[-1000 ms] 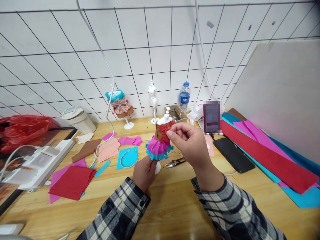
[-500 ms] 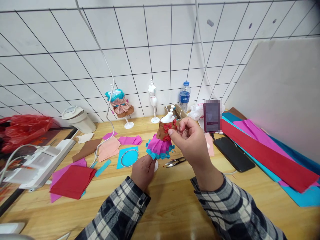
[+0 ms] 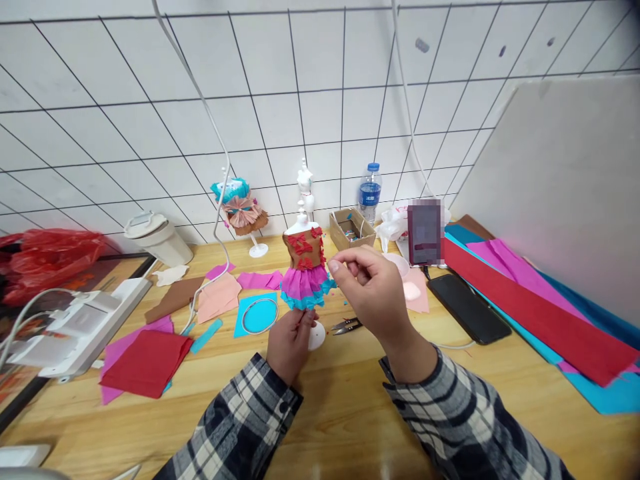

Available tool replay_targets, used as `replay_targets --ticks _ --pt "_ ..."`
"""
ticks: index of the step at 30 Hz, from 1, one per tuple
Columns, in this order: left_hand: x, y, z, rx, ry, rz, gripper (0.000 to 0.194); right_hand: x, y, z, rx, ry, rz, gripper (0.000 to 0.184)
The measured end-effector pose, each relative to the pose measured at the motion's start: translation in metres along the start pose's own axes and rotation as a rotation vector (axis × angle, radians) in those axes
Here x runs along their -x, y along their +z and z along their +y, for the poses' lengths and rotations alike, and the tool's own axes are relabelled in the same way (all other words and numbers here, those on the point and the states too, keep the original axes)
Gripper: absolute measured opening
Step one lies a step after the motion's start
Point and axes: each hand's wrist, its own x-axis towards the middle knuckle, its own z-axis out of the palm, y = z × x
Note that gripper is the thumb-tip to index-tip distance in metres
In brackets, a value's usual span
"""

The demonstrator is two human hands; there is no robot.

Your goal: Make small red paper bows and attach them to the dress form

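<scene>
My left hand [image 3: 290, 343] is closed around the stand of a small white dress form [image 3: 303, 223], just under its skirt. The form wears a brown bodice [image 3: 299, 251] with red bows [image 3: 300, 243] and a magenta skirt [image 3: 300, 281] edged in blue ruffles. It stands upright, its round white base [image 3: 315, 335] partly behind my hand. Beside the bodice's right edge, my right hand [image 3: 375, 287] has its fingers curled and thumb tip near the index finger. Whatever may be between them is too small or hidden. Behind the skirt lie thread snips [image 3: 347, 326].
A bare dress form [image 3: 305, 180] and a dressed one [image 3: 245, 210] stand by the wall, near a water bottle [image 3: 370, 190] and cardboard box [image 3: 353, 230]. Paper pieces and a ring [image 3: 260, 332] lie left; a phone [image 3: 469, 308] and long paper strips [image 3: 530, 300] lie right.
The dress form has turned and shifted left, its bodice front now facing me. My right hand has come away from the bows, uncovering the cardboard box behind.
</scene>
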Motion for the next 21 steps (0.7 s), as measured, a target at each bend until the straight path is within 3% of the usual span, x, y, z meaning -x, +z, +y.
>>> replay_targets --ticks 15,21 --pt "0.000 -0.001 0.003 -0.101 0.094 0.005 0.028 0.006 0.004 -0.004 0.144 -0.165 0.053 0.002" --pt "-0.001 0.000 0.003 -0.046 0.071 -0.011 0.027 0.008 0.003 -0.010 0.080 -0.204 -0.083 0.005"
